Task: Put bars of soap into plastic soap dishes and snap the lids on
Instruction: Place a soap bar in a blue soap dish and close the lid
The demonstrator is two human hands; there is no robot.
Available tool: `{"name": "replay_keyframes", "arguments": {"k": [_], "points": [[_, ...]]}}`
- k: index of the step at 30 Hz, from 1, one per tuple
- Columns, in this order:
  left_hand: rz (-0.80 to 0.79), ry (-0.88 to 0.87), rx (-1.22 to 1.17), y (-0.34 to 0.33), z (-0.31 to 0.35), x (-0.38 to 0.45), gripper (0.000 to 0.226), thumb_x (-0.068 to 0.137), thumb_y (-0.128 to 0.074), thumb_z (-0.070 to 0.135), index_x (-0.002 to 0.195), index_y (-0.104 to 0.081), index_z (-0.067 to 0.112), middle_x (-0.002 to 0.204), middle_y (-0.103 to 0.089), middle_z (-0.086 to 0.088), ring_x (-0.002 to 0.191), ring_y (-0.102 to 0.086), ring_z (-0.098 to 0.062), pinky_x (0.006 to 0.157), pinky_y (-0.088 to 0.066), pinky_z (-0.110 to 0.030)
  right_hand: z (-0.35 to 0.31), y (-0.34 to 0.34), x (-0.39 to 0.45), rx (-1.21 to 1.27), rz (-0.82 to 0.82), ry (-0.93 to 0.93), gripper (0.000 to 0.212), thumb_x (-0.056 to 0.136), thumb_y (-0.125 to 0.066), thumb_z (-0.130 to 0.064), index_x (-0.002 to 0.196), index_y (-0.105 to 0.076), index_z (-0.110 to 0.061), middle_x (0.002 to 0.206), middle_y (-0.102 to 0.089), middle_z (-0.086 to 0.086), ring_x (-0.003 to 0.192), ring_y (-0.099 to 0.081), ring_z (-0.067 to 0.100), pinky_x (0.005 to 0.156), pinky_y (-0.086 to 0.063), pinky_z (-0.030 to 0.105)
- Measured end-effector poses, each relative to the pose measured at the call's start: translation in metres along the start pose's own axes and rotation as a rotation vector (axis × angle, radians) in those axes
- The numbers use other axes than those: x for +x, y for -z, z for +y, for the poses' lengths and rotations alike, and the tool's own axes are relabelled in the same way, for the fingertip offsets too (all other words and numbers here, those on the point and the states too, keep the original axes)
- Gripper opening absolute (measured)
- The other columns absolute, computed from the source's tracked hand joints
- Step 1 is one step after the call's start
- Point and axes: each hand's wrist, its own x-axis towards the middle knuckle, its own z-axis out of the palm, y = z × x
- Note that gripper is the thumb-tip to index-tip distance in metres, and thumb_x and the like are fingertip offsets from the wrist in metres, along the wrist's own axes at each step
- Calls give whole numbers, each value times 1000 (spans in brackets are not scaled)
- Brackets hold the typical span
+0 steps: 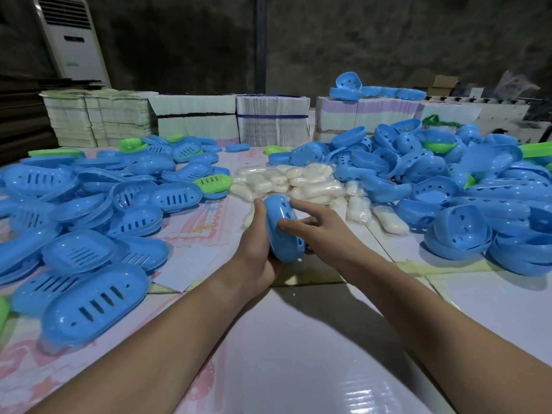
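Note:
A blue plastic soap dish [282,213] stands tilted on edge at the table's middle, held between both hands. My left hand [258,249] grips it from the left side and underneath, thumb up along its edge. My right hand [316,222] holds it from the right, thumb on its face and fingers reaching over its far side. Whether soap is inside is hidden. Just beyond lies a heap of white soap bars [292,182] in clear wrappers. Slotted blue lids [89,309] cover the left of the table. Deep blue dish bottoms [460,225] with holes pile up at the right.
A few green lids [213,183] lie among the blue ones. Stacks of bundled flat cartons [273,121] line the back of the table, some with blue dishes on top. A white floor air conditioner [71,40] stands at the back left. Bare glossy tabletop [298,339] lies between my forearms.

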Motion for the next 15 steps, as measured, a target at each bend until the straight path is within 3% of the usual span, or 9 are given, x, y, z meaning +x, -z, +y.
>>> {"name": "replay_keyframes", "arguments": {"k": [2,6,9,15], "points": [[-14,-2,-34,2,0,2,50,96,-47,65,110,-65,20,83,-78,-15,74,-77,-30,57,-61,-42,-1,-2,-1,18,12,14,29,84,-73,-35,103,-62,-54,100,-73,7,91,-71,18,88,-57,46],[-48,-12,-74,2,2,3,48,98,-47,61,106,-66,17,81,-77,-16,71,-77,-30,54,-60,-41,-3,3,1,23,-25,-4,54,85,-73,-32,136,-56,-30,108,-71,10,96,-70,18,86,-55,36],[-58,-8,-39,1,-1,1,51,99,-45,61,114,-65,17,88,-78,-16,78,-77,-31,60,-62,-43,-4,7,-2,13,-44,6,48,85,-73,-32,130,-58,-34,106,-71,7,98,-70,18,86,-57,38],[-73,-42,-43,0,2,-1,51,98,-44,65,110,-65,19,82,-78,-14,75,-77,-29,62,-62,-43,-3,-1,-3,-6,6,31,53,82,-76,-37,132,-56,-32,103,-63,0,94,-63,9,60,-49,15]]}}
